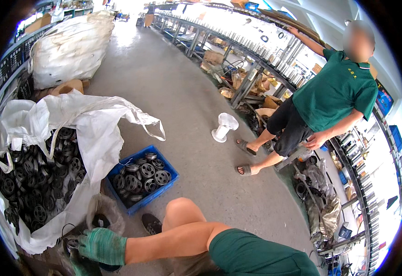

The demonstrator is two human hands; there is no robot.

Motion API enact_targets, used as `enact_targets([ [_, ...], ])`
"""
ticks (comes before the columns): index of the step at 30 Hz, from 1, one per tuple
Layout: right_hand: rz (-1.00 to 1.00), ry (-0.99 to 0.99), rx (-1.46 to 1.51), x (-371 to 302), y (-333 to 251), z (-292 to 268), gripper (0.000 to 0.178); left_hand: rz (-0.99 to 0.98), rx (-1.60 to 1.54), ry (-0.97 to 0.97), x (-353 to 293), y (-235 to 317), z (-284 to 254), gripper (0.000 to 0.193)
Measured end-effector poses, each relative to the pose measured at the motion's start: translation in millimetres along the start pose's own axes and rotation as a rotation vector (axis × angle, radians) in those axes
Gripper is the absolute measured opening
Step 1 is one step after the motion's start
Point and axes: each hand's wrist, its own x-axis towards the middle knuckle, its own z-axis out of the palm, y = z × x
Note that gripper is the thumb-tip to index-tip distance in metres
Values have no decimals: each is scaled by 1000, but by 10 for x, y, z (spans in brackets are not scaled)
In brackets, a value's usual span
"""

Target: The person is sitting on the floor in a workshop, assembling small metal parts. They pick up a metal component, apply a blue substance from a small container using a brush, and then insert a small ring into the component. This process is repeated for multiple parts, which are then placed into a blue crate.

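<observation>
Reaching down at the lower left of the view, the right hand in a green work glove lies on a dark metal wheel part beside a small grey sack; the gloved fingers seem to be curled over the part, but the glove and the shadow hide whether they grip it firmly, so I cannot tell it surely. The left hand does not show at all; only a bare knee and the green sleeve of the same arm are seen. Just beside the hand, a little higher, stands a blue plastic crate that is filled about to its rim with grey pulley wheels. To the left of it a big white bulk bag lies open, and many more dark wheels of the same kind are piled inside, touching each other. Judging from this, the crate looks nearly full while the big bag holds much more, so a large part of the work seems to be left. Well apart, near the metal racks, another person in a green shirt stands in sandals, and a white spool stands on the concrete floor. A second bulk bag, closed, sits far behind.
</observation>
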Motion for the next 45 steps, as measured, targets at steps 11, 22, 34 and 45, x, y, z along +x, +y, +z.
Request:
enact_targets([
  [11,-64,93,48,-45,55,-40,38,-40,-44,-120,32,-7,-105,51],
  [22,48,200,381,35,-3,-31,23,131,84,67,-99,-12,209,54],
  [34,237,193,496,25,4,-120,22,198,182,165,-376,214,904,62],
  [45,150,228,384,-29,13,-116,23,277,281,183,-352,120,882,65],
])
